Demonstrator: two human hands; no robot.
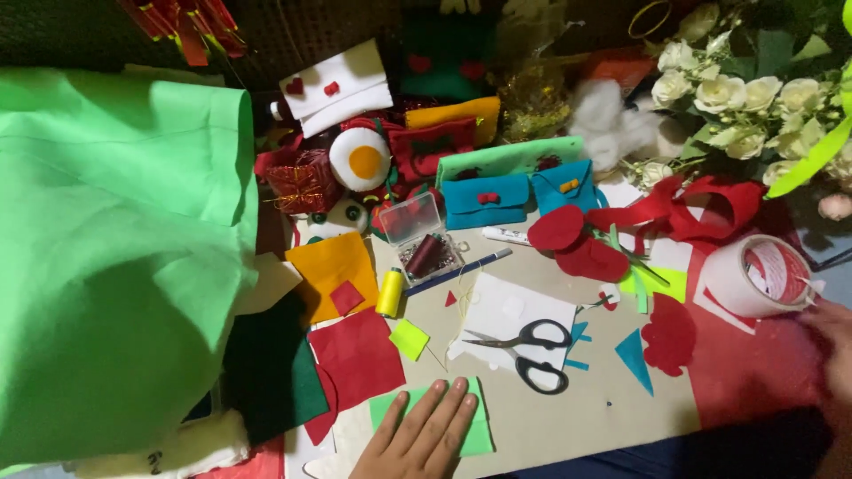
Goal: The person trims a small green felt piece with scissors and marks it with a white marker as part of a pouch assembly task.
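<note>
Head view: left hand lies flat, fingers stretched out and together, palm down on a light green felt piece at the near edge of the surface; it grips nothing, just presses. The felt is a small flat rectangle, mostly covered by the hand, its corners showing beside the fingers. Black-handled scissors lie just beyond the fingertips, on a white sheet, blades shut. Right hand sits well right of the scissors at the frame edge, touching a roll of white tape; cannot tell how its fingers are set, most of it is cut off. Left of the scissors: a red felt square, a small yellow-green square, a yellow thread spool. Beyond the scissors, a clear plastic box stands open with a dark red spool inside. Far left of the scissors, a large green cloth fills the frame. White flowers lie beyond the tape.
</note>
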